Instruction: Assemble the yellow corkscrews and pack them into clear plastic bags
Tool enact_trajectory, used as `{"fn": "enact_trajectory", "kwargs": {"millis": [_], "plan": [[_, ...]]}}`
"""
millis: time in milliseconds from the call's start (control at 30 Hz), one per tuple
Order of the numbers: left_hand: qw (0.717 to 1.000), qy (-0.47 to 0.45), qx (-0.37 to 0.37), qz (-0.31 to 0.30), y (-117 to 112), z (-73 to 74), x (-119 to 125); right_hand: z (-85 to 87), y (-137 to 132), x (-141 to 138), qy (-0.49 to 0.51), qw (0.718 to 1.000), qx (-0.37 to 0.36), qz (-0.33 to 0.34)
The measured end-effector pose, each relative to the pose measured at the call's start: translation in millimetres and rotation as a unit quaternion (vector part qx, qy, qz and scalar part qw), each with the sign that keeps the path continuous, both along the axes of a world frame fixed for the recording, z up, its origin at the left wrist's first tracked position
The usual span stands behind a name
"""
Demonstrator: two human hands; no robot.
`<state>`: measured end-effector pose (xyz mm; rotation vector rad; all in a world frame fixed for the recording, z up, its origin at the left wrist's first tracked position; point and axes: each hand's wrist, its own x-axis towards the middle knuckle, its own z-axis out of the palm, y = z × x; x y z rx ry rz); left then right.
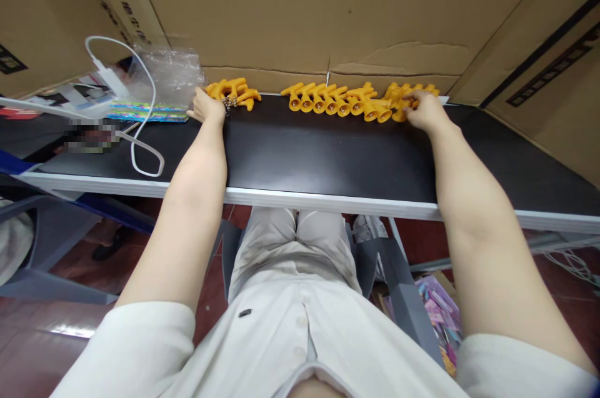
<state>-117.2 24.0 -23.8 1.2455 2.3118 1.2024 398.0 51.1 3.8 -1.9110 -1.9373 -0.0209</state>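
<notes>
My left hand [206,107] is at the left end of a small heap of yellow branched plastic pieces [233,87]. Its fingers are bent and partly hidden, and whatever they hold cannot be made out. Small shiny metal parts [229,104] lie by that wrist, against the heap. A row of yellow horn-shaped pieces [332,101] leans side by side along the back, flared round ends facing me. At the row's right end, my right hand [425,112] has its thumb and fingers closed on a yellow piece [399,112], among several more crowded together.
A cardboard wall [300,17] rises behind the black tabletop [323,154], which has a metal front edge [300,199]. Left of my left hand lie a clear plastic bag [171,73], colourful flat packs [147,112] and a looped white cable [154,98]. A bin of purple packets [440,310] stands below right.
</notes>
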Motion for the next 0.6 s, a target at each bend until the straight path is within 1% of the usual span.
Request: {"fn": "enact_trajectory", "kwargs": {"millis": [67,100,133,233,400,500,600], "plan": [[0.993,0.027,0.079,0.084,1,0.7,5,-1.6,3,2,-0.002,1.000,0.003,0.001],[0.988,0.032,0.112,0.104,3,0.8,7,-2.6,4,4,-0.003,1.000,0.006,0.004],[0.985,0.027,0.133,0.102,4,1.0,8,-3.6,6,5,-0.003,1.000,0.009,0.006],[0.981,0.016,0.177,0.083,7,4.3,11,-4.9,9,8,0.002,1.000,0.011,0.009],[0.973,0.025,0.227,0.043,4,18.1,18,-0.4,0,-2,0.009,1.000,-0.003,-0.008],[0.971,0.031,0.239,0.008,3,26.3,28,2.4,-6,-10,0.017,0.999,-0.017,-0.036],[0.971,0.034,0.232,-0.040,6,31.3,41,-0.5,-3,-9,0.028,0.998,-0.024,-0.054]]}}
